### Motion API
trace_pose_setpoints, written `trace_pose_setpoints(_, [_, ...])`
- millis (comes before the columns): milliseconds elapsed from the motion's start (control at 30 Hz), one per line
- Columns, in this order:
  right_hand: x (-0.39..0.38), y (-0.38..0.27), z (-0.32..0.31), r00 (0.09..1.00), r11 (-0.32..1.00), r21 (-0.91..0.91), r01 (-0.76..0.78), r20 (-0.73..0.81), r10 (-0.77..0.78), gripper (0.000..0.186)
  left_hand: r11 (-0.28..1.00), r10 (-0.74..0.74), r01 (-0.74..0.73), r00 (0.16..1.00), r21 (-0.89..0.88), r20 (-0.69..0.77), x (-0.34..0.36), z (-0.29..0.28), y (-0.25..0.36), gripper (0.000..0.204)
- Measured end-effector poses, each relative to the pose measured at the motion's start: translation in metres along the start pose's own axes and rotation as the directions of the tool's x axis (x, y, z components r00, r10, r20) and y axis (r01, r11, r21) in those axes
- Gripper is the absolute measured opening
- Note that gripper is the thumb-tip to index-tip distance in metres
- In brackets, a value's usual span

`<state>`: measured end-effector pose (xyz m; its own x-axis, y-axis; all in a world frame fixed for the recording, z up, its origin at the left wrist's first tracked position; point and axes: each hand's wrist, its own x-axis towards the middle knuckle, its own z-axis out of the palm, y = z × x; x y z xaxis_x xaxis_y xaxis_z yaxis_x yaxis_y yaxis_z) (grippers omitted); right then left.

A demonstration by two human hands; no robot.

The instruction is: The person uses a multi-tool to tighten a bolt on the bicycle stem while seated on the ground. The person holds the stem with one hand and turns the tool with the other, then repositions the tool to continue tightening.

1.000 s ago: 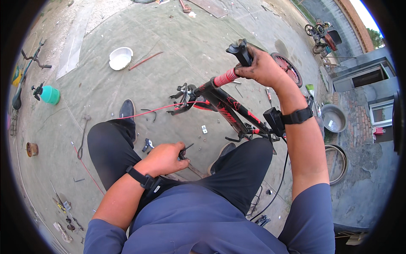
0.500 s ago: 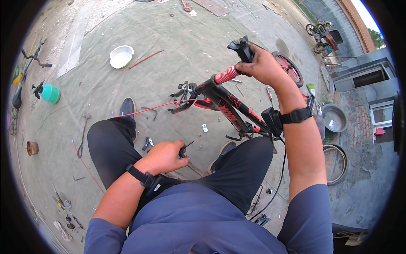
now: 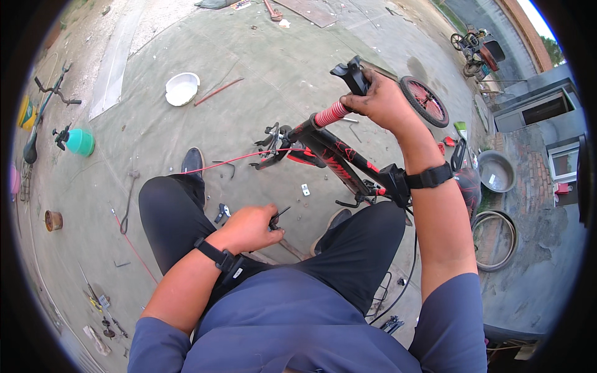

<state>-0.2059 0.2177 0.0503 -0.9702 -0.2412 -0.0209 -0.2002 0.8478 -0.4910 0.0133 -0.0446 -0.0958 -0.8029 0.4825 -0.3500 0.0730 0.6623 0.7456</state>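
Right hand (image 3: pixel 382 102) wrapped around the black fitting (image 3: pixel 351 73) at the top of a bicycle frame (image 3: pixel 336 155), fingers closed, thumb just above the ringed red-and-white sleeve (image 3: pixel 331 114); a hold from above, apparently to steady the frame upright in front of the right knee. Left hand (image 3: pixel 254 227) low between the thighs, fingers pinched tight on a small dark piece (image 3: pixel 275 221) with a thin protruding shaft, too small and shaded from here to identify. Close by, probably for easy reach: a black and silver lever (image 3: pixel 222 213) just beyond the left wrist, and a small pale plate (image 3: pixel 305 189) on the green-grey ground (image 3: pixel 267 62).

On the frame, black tubes with red markings, sloping back toward the right knee; black and silver brake parts (image 3: pixel 272 138) at the front, and a red cable (image 3: pixel 239 160) stretched leftward past the left shoe (image 3: pixel 194 163).

Farther out, a white basin (image 3: pixel 182 89) beside a reddish rod (image 3: pixel 217 91); to the right, a red-rimmed wheel (image 3: pixel 425 102) and a grey metal basin (image 3: pixel 495 171); to the left, a teal spray bottle (image 3: pixel 79 142) and a rusty can (image 3: pixel 54 221).
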Motion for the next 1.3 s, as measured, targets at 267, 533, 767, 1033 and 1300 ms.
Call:
trace_pose_setpoints(267, [-0.033,0.016,0.026,0.985,0.831,0.554,0.052,-0.166,0.049,0.057,0.990,-0.141,0.140,0.990,-0.032,-0.018,0.006,0.000,0.001,0.042])
trace_pose_setpoints(533, [-0.040,0.033,0.078,0.984,0.361,0.922,0.143,-0.172,0.050,0.048,0.847,-0.421,0.380,0.906,-0.372,-0.035,0.026,0.002,-0.005,0.035])
trace_pose_setpoints(767, [-0.034,0.053,0.102,0.984,0.283,0.943,0.178,-0.172,-0.047,0.051,0.754,-0.534,0.462,0.845,-0.466,-0.026,0.051,0.010,-0.014,0.042])
trace_pose_setpoints(1033, [-0.033,0.051,0.098,0.978,0.294,0.933,0.209,-0.192,-0.087,0.040,0.724,-0.557,0.459,0.829,-0.514,-0.043,0.075,0.013,-0.012,0.040])
trace_pose_setpoints(1300, [-0.033,0.054,0.106,0.961,0.292,0.916,0.274,-0.252,-0.111,0.050,0.705,-0.570,0.468,0.821,-0.533,-0.034,0.081,0.017,-0.017,0.042])
